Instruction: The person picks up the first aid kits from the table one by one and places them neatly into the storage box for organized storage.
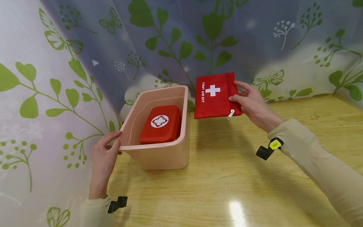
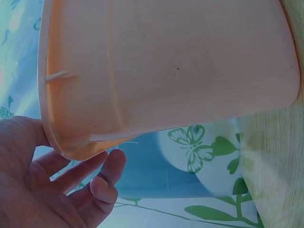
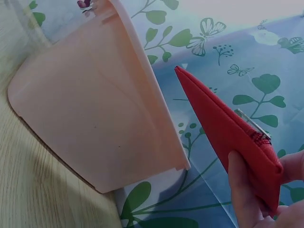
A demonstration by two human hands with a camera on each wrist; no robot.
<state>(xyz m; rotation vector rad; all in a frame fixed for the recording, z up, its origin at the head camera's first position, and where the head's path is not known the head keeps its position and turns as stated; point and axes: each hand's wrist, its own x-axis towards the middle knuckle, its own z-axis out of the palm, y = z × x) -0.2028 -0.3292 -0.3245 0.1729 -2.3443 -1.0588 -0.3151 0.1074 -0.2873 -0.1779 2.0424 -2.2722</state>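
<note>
A peach plastic bin (image 1: 167,157) stands on the table, and a red hard-looking case (image 1: 165,132) with a white cross emblem lies inside it. At the bin's near left corner, my left hand (image 1: 105,153) grips the rim between thumb and fingers; the left wrist view shows the fingers (image 2: 114,166) curled under that corner. To the right of the bin, my right hand (image 1: 252,99) pinches a flat red zippered pouch (image 1: 212,101) marked FIRST AID KIT by its right edge. The pouch is held up above the table, its white-cross face toward the head camera and its zipper pull hanging down.
The light wood table (image 1: 221,183) extends in front and to the right of the bin. A curtain (image 1: 175,37) with green leaves and butterflies hangs close behind and along the left side. Dark straps (image 1: 267,151) sit at both wrists.
</note>
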